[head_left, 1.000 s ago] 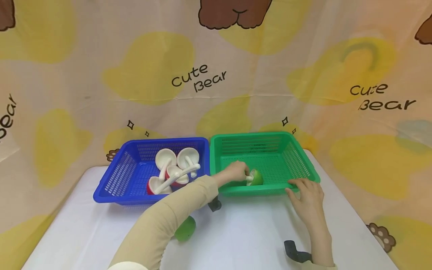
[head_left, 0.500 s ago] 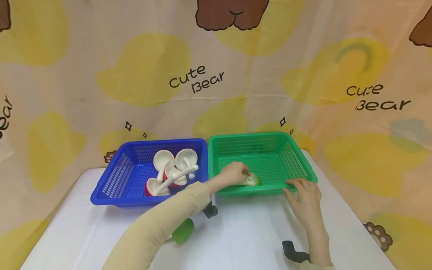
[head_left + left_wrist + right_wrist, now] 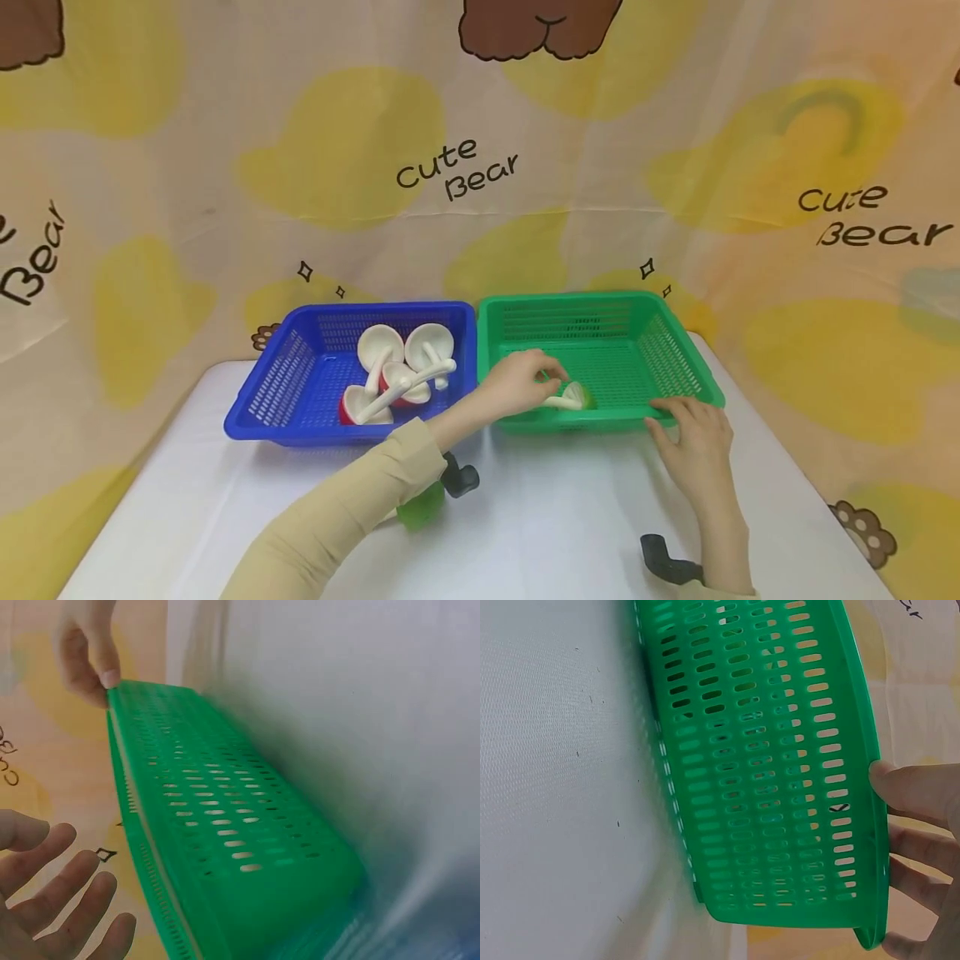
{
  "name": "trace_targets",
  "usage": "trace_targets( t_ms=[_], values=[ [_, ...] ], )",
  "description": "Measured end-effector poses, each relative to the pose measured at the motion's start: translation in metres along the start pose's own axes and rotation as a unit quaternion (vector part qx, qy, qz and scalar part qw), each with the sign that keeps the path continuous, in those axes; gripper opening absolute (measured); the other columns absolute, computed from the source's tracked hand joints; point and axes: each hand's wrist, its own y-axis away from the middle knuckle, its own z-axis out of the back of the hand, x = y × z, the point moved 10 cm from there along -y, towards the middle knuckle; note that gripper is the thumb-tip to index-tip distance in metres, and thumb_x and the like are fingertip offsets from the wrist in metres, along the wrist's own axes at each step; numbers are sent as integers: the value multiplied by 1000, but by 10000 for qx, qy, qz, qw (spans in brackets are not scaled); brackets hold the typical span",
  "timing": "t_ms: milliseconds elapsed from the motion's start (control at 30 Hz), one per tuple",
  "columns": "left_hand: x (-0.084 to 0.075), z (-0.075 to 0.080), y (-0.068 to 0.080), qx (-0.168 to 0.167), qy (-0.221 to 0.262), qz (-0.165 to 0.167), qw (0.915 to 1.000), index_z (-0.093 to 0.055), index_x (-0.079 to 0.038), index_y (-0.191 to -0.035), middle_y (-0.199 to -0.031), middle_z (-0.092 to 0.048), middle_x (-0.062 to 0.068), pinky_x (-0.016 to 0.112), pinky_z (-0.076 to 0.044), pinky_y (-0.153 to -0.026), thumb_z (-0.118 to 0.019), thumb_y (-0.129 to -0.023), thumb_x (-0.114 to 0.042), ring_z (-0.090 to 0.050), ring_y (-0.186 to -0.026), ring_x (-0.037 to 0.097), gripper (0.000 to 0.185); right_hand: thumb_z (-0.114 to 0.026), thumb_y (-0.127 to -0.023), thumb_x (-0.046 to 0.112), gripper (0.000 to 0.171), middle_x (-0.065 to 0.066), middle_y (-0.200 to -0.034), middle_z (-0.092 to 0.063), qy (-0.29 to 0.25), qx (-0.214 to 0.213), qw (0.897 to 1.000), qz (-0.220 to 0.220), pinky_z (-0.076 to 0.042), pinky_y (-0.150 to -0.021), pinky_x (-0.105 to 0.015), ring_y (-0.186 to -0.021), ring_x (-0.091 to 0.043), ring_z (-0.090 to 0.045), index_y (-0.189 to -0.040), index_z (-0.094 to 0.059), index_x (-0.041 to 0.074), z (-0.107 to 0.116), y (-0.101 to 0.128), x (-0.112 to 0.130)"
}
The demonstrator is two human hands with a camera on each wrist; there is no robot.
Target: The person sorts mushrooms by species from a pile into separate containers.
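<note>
A green-capped toy mushroom [image 3: 579,395] with a white stem lies inside the green basket [image 3: 607,417], by its front wall. My left hand [image 3: 525,383] hovers over that basket just above the stem, apart from it. Its fingers [image 3: 82,900] are spread and relaxed with nothing between them in the left wrist view. My right hand [image 3: 693,446] grips the front right rim of the green basket, thumb outside. Another green toy mushroom [image 3: 422,506] lies on the table, partly hidden behind my left forearm. The mushroom in the basket cannot be made out in either wrist view.
A blue basket [image 3: 258,429] stands left of the green one, their sides touching. Several red-capped toy mushrooms [image 3: 365,406] with white stems lie in its right half. The white tabletop [image 3: 555,517] stretches in front, with a printed cloth [image 3: 360,250] behind.
My left hand has let go of the green toy mushroom and drawn up and left from it. The mushroom has settled on the basket floor. My right hand stays on the rim.
</note>
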Motion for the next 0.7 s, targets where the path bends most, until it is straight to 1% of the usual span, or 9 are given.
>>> trace_targets(
  t_ms=[100,200,400,467,600,700],
  values=[
    [-3,8,9,-92,43,-104,9999,-71,-18,-110,-108,-69,-1,24,-50,-80,-56,-95,-21,-64,-97,15,21,-72,-82,7,23,-19,-106,-64,2,8,10000,-19,-24,-100,-65,-107,-41,-47,-104,-67,4,1,0,-1],
    [-5,13,21,-191,154,-184,9995,-70,-17,-111,-111,-69,0,25,-51,-82,-55,-96,-21,-64,-99,16,22,-72,-82,7,23,-20,-108,-64,0,42,10000,-64,-23,-101,-66,-108,-41,-46,-105,-67,4,2,0,-2],
    [-7,24,51,-538,259,-345,9976,-70,-16,-110,-108,-69,1,31,-52,-84,-58,-94,-18,-64,-99,18,21,-71,-85,8,24,-23,-111,-62,-42,190,9997,-140,-20,-102,-68,-111,-43,-44,-108,-66,4,-1,1,-2],
    [-7,27,63,-651,221,-378,9969,-70,-15,-110,-106,-68,0,32,-51,-83,-59,-94,-19,-64,-99,19,20,-70,-85,8,24,-23,-112,-61,-51,203,9997,-153,-20,-102,-68,-111,-43,-43,-108,-66,4,-2,1,-2],
    [-3,32,85,-850,209,-413,9953,-70,-15,-109,-105,-68,1,33,-52,-83,-60,-93,-19,-64,-99,20,20,-70,-85,8,24,-23,-112,-61,-64,202,9997,-151,-20,-103,-68,-111,-43,-43,-108,-65,3,-3,1,-1],
    [5,33,100,-956,263,-289,9947,-70,-15,-110,-105,-68,1,34,-52,-86,-61,-92,-19,-63,-99,18,20,-70,-85,9,24,-23,-112,-61,-50,198,9997,-134,-20,-103,-68,-111,-43,-44,-108,-65,4,-4,1,-2]
  ],
)
